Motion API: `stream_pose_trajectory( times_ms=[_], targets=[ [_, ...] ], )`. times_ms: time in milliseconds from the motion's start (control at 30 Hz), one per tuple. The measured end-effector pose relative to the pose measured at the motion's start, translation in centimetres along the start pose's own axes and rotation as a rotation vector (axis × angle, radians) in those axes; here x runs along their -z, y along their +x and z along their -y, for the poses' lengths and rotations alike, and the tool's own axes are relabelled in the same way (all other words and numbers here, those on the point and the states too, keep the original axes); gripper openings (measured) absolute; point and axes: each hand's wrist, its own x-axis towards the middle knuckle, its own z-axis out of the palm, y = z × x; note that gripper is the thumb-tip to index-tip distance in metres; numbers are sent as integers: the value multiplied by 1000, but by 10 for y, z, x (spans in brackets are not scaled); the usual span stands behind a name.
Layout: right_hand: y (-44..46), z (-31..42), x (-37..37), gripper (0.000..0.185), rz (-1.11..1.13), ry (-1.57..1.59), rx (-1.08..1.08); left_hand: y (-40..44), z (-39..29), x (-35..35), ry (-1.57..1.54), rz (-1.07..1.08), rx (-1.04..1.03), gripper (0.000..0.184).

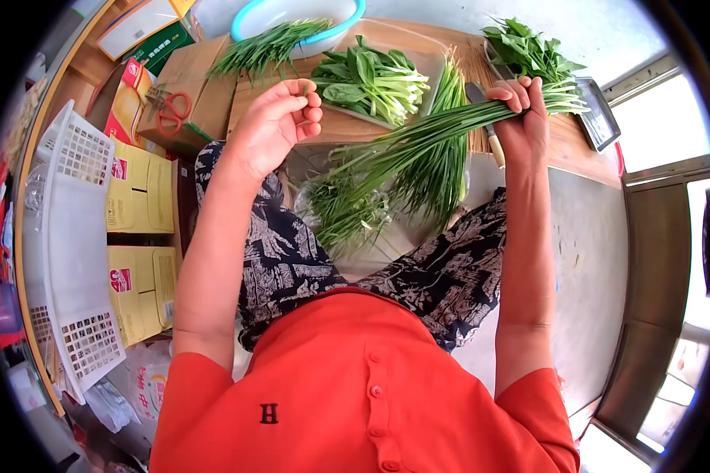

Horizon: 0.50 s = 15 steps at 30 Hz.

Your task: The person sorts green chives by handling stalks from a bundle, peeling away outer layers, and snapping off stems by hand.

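1. My right hand (521, 118) grips chives (434, 130), slanting toward me from right of the greens (371, 83)
2. Left hand (272, 126), left of the greens: fingers narrowly curled, contents I can't tell
3. Picking-over, seemingly; next pluck wants right grip steady

Bright daylight floods in from the panes (655, 122) on my right, which burn out to white. My left hand (272, 126) and right hand (523, 126) look fairly sharp, softly shaded. Fisheye distortion bows the basket (75, 236); black swallows the corners.
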Motion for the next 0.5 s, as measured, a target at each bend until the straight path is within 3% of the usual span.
stream_pose_trajectory(
  times_ms=[233,500],
  targets=[
    [1,-7,-7,27,-14,196,-107,12,12,-8,49,244,181,10],
    [-2,-10,-21,27,21,142,-118,-2,1,-38,313,294,199,16]
  ],
)
